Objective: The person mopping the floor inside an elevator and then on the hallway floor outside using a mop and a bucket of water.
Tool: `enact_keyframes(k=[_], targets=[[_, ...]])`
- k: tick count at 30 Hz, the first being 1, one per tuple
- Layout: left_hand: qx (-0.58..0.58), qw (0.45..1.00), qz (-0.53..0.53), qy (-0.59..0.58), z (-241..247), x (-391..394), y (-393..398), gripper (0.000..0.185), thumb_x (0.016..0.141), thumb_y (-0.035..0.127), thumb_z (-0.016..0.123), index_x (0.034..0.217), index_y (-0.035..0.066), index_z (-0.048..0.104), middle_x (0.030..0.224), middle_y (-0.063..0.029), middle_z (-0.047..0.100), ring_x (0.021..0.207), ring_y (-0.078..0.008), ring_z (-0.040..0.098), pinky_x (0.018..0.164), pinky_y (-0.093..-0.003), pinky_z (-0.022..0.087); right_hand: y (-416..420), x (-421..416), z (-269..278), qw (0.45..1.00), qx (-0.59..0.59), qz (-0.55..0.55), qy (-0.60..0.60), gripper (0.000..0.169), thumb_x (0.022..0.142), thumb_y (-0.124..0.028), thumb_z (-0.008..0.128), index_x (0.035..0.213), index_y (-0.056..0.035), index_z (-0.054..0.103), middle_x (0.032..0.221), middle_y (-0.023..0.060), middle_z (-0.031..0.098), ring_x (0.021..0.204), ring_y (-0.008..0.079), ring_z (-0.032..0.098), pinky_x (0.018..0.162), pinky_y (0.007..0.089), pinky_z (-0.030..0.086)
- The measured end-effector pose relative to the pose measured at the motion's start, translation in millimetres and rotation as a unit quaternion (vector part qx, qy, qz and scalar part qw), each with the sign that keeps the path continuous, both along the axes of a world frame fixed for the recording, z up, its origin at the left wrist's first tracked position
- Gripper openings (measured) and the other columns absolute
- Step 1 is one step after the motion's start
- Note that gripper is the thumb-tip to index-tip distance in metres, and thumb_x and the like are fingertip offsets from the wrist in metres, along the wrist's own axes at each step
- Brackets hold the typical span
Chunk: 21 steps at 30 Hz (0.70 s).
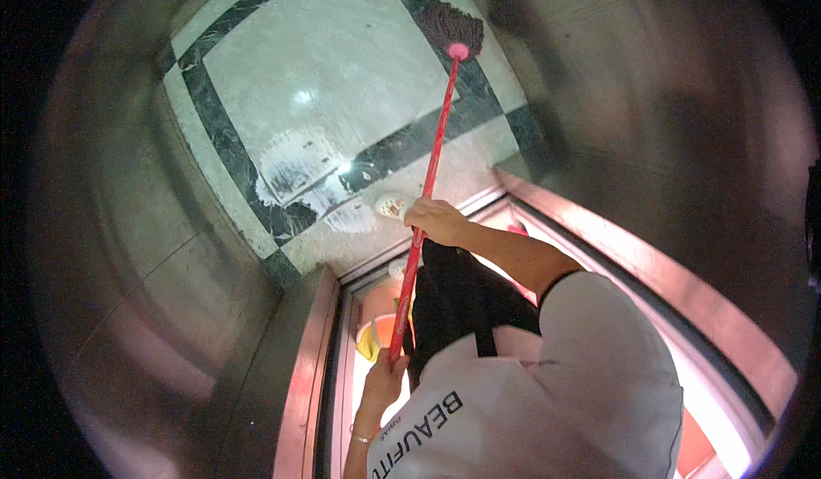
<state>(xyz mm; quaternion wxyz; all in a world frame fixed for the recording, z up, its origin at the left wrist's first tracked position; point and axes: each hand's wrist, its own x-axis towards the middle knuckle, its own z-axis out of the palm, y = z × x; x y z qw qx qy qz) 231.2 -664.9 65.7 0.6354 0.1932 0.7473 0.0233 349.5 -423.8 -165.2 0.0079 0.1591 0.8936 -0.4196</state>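
A mop with a red pole [437,152] reaches from the doorway onto the marble floor [327,62]. Its dark string head [452,27], joined by a pink socket, lies at the far right over a dark floor band. My right hand [439,221] grips the pole midway, near the doorway's sill. Lower down, my left hand [385,376] is closed around the pole's near end. Beside the lower pole stands an orange and white bucket [385,330] with a yellow cloth [367,344] over its rim.
Dull panelled walls [160,267] rise around the small floor area. A metal door frame [306,376] stands at each side of me. Whitish wet patches [295,171] mark the floor's near left part. A slippered foot [391,206] is beside the pole.
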Motion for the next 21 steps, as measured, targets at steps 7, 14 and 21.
enact_keyframes(k=[7, 14, 21], targets=[[-0.020, 0.957, 0.056, 0.283, 158, -25, -49, 0.019, 0.075, 0.017, 0.061, 0.082, -0.001, 0.056, 0.068, -0.0196, 0.057, 0.060, -0.0371, 0.054, 0.056, -0.0388, 0.043, -110, -47, 47, 0.990, -0.100, 0.096, -0.023, 0.037, 0.067, -0.016, 0.065, 0.102, -0.0179, 0.058, 0.090, 0.0078, 0.057, 0.087, 0.0289, 0.052, 0.081, 0.0385, 0.042], [-0.056, 0.886, -0.074, 0.453, 244, -64, -106, 0.031, 0.071, 0.034, 0.070, 0.074, 0.003, 0.064, 0.063, -0.0142, 0.060, 0.055, -0.0271, 0.058, 0.050, -0.0357, 0.044, -195, -133, 101, 0.962, -0.205, 0.172, 0.050, 0.024, 0.069, -0.014, 0.059, 0.093, -0.0124, 0.062, 0.088, 0.0094, 0.060, 0.090, 0.0283, 0.052, 0.076, 0.0416, 0.043], [0.001, 0.916, -0.122, 0.383, 197, -118, -29, 0.021, 0.070, 0.016, 0.068, 0.078, -0.001, 0.059, 0.064, -0.0209, 0.053, 0.056, -0.0347, 0.052, 0.055, -0.0358, 0.043, -141, -116, 49, 0.970, -0.191, -0.001, 0.148, 0.022, 0.065, -0.012, 0.060, 0.087, -0.0086, 0.062, 0.087, 0.0129, 0.060, 0.087, 0.0322, 0.053, 0.073, 0.0415, 0.044]])
